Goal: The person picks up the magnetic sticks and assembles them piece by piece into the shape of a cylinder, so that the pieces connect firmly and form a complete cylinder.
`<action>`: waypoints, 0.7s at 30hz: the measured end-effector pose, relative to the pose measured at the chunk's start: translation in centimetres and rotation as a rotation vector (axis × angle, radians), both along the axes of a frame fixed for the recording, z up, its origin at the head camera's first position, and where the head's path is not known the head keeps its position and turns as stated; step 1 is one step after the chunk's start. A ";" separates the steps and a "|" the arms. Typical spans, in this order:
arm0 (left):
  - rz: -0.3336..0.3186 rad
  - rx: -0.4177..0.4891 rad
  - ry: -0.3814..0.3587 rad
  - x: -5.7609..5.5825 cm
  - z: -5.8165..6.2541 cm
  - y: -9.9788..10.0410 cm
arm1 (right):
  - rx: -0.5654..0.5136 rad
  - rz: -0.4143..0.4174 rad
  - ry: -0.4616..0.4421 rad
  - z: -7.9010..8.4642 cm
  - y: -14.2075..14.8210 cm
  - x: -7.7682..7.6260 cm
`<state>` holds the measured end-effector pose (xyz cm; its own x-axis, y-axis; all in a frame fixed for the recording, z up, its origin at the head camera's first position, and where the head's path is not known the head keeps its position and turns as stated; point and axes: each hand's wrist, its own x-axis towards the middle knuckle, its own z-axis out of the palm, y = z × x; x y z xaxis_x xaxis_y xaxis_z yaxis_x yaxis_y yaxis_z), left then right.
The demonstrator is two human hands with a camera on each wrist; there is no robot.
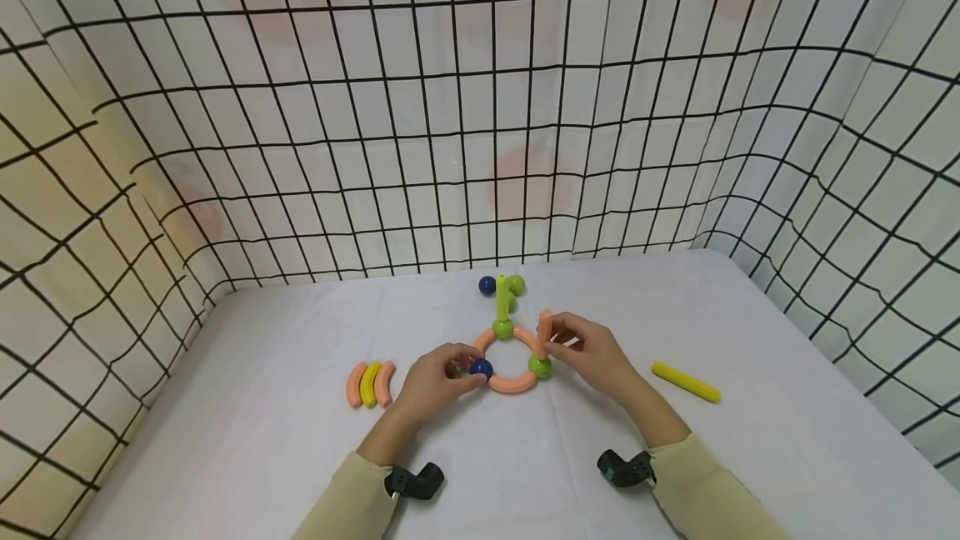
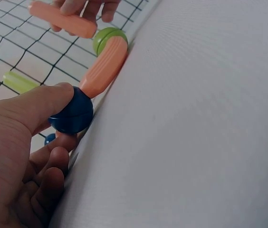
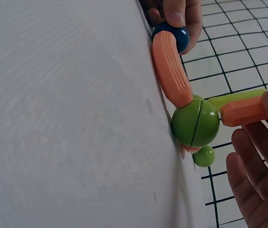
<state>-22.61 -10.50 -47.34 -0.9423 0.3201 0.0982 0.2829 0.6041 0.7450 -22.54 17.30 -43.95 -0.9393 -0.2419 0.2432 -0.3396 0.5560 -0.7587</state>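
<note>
Three curved orange pieces (image 1: pixel 513 384) form a ring on the white cloth, joined by a blue ball (image 1: pixel 482 369) and two green balls. My left hand (image 1: pixel 431 383) pinches the blue ball between thumb and fingers at the ring's left side. In my right hand (image 1: pixel 597 358) is a straight orange rod (image 3: pixel 245 110), gripped by thumb and fingers. The rod stands upright, its lower end just over the right green ball (image 3: pixel 196 122); a narrow gap shows in the right wrist view. From the rear green ball (image 1: pixel 503 328) rises a yellow-green rod (image 1: pixel 502 298).
Behind the ring lie a loose blue ball (image 1: pixel 487 285) and green balls (image 1: pixel 516 284). To the left are two orange curved pieces (image 1: pixel 356 385) around a yellow one (image 1: pixel 369 384). A yellow rod (image 1: pixel 686 382) lies at right. Black-gridded white walls (image 1: pixel 480 107) enclose the table.
</note>
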 end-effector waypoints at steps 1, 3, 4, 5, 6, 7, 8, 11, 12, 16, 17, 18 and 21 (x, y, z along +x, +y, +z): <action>-0.001 0.000 -0.001 0.0 0.0 0.0 | 0.004 0.002 -0.003 0.0 0.0 0.0; -0.004 0.002 -0.003 0.0 0.0 0.0 | 0.010 0.005 -0.007 -0.2 0.0 0.0; -0.004 0.002 -0.004 0.0 0.0 0.0 | 0.010 0.004 -0.011 -0.2 0.0 0.0; -0.005 0.002 -0.004 -0.1 0.0 0.0 | 0.013 0.005 -0.008 -0.2 0.0 0.0; -0.006 0.002 -0.004 -0.1 0.0 0.0 | 0.015 0.005 -0.005 -0.2 0.0 0.0; -0.005 0.002 -0.004 -0.1 0.0 0.0 | 0.020 0.005 -0.002 -0.3 0.0 -0.1; -0.003 0.000 -0.004 -0.1 0.0 0.0 | 0.023 0.006 0.002 -0.3 -0.1 -0.1; -0.002 0.000 -0.003 -0.1 0.0 0.0 | 0.025 0.008 0.021 -0.3 -0.2 -0.2; -0.002 0.002 -0.003 -0.1 -0.1 0.0 | 0.024 0.007 0.030 -0.3 -0.2 -0.2; -0.003 0.006 -0.004 -0.1 0.0 0.0 | 0.020 0.004 0.063 -0.3 -0.3 -0.2; -0.003 0.006 -0.004 -0.1 0.0 0.0 | 0.020 0.000 0.069 -0.4 -0.3 -0.2; -0.002 0.007 -0.003 -0.1 -0.1 0.0 | 0.022 -0.003 0.074 -0.4 -0.3 -0.2; -0.002 0.007 0.001 -0.1 -0.1 0.0 | 0.025 -0.008 0.080 -0.5 -0.3 -0.2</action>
